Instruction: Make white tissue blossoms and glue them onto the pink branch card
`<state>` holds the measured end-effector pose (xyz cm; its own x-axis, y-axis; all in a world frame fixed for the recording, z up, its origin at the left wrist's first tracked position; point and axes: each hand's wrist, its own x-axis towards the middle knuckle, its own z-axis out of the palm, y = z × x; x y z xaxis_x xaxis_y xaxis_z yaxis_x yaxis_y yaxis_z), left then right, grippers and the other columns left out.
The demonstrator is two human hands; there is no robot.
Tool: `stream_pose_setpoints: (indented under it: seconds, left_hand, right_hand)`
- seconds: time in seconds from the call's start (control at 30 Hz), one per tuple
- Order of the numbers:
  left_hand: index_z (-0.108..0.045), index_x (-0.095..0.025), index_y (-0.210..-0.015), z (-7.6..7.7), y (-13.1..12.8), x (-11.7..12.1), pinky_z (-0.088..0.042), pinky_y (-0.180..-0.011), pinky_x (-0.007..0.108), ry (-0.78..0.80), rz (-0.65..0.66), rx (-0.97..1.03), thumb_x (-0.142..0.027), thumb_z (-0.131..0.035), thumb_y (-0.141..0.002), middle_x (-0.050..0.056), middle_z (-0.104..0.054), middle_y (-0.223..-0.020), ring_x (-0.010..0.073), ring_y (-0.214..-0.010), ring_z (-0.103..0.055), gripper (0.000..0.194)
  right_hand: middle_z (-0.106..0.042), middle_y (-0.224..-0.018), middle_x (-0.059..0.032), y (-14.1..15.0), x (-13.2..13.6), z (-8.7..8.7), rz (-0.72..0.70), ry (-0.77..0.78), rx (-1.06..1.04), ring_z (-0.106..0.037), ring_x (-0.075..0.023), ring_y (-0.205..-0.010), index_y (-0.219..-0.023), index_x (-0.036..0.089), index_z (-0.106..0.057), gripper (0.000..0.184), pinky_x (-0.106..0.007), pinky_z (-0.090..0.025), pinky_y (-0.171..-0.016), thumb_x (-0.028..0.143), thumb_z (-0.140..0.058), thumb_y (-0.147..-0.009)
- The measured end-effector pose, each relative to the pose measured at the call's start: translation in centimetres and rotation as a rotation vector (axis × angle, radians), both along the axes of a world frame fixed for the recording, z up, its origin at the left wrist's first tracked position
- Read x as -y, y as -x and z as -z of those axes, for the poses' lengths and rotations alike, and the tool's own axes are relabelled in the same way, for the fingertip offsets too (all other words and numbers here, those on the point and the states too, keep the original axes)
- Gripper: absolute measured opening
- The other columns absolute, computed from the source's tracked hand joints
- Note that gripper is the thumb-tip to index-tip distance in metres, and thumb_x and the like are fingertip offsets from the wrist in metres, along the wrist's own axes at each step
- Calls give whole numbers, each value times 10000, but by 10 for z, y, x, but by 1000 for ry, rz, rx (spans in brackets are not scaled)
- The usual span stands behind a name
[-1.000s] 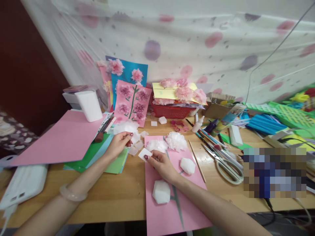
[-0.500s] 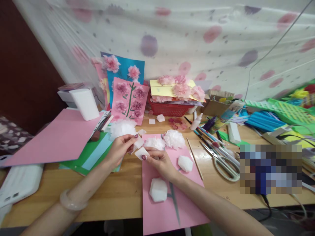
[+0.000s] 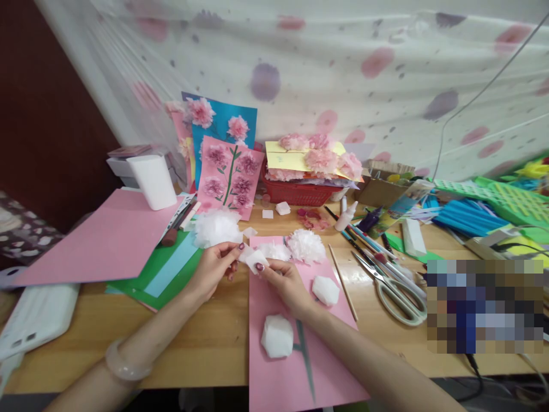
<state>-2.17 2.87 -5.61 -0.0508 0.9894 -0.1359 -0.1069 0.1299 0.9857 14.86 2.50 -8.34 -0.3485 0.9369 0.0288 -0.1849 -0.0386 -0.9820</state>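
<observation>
My left hand [image 3: 221, 269] pinches a thin white tissue paper piece [image 3: 245, 253] between thumb and fingers. Close beside it, my right hand [image 3: 281, 280] pinches another white tissue paper piece [image 3: 257, 261]; the two pieces overlap in view. Both hands hover over the upper left edge of a pink sheet [image 3: 274, 383] with a painted grey-green stem. On that sheet sit a fluffy white paper flower [image 3: 306, 246], a second one partly hidden behind my right hand, and two flat white paper stacks [image 3: 277, 336] [image 3: 325, 290]. A loose white tissue pile [image 3: 217, 228] lies behind my left hand.
Scissors [image 3: 398, 294], brushes and a thin wooden stick [image 3: 343, 283] lie right of the sheet. A glue bottle [image 3: 346, 217] and red basket [image 3: 295, 193] stand behind. Pink card [image 3: 98, 240] and green paper [image 3: 146, 286] are at left. A blurred patch covers the right.
The tissue piece in my right hand has come up against the one in my left hand, overlapping it. The whole view has shifted slightly; the flowers and stacks stay in place.
</observation>
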Motion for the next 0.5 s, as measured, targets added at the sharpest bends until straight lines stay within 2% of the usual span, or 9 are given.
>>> stream_pose_setpoints:
  seconds: [0.1,0.23,0.37,0.43,0.5]
  left_hand:
    - [-667,-118,-806,1,-1,2,-313,-364,151,2,-36,2,-543,-787,-587,-51,-498,-524,67,-465,-431,493]
    - [-631,-137,-790,5,8,-5,-312,-361,163,-27,-77,-30,-541,-758,-615,-42,-521,-556,76,-451,-459,458]
    - [-668,-150,-825,6,33,-24,-336,-376,205,-213,-202,-419,-504,-642,-733,-4,-586,-619,97,-435,-465,366]
    - [-710,-160,-882,3,41,-29,-415,-472,224,-317,-253,-567,-430,-655,-731,34,-641,-765,104,-512,-487,315]
    - [-717,-186,-998,-1,41,-26,-455,-564,229,-452,-235,-650,-382,-672,-727,59,-649,-939,113,-613,-503,337]
  right_hand:
    - [-285,-501,74,-1,-1,2,-21,126,-48,-185,-72,-482,-641,158,-608,370,-266,-108,-492,497,-717,-741]
    - [-278,-481,84,-1,-1,2,-15,166,-105,-168,-60,-452,-591,165,-540,397,-272,-75,-472,483,-746,-710]
    - [-299,-445,86,-1,0,-1,5,204,-119,-191,-55,-421,-540,177,-478,432,-273,-74,-450,473,-752,-696]
    - [-301,-433,89,-1,0,-3,12,230,-144,-195,-50,-404,-522,183,-449,444,-272,-72,-437,456,-762,-678]
    - [-298,-424,93,-1,-2,-4,19,246,-176,-197,-43,-389,-502,188,-415,459,-266,-71,-425,430,-770,-663]
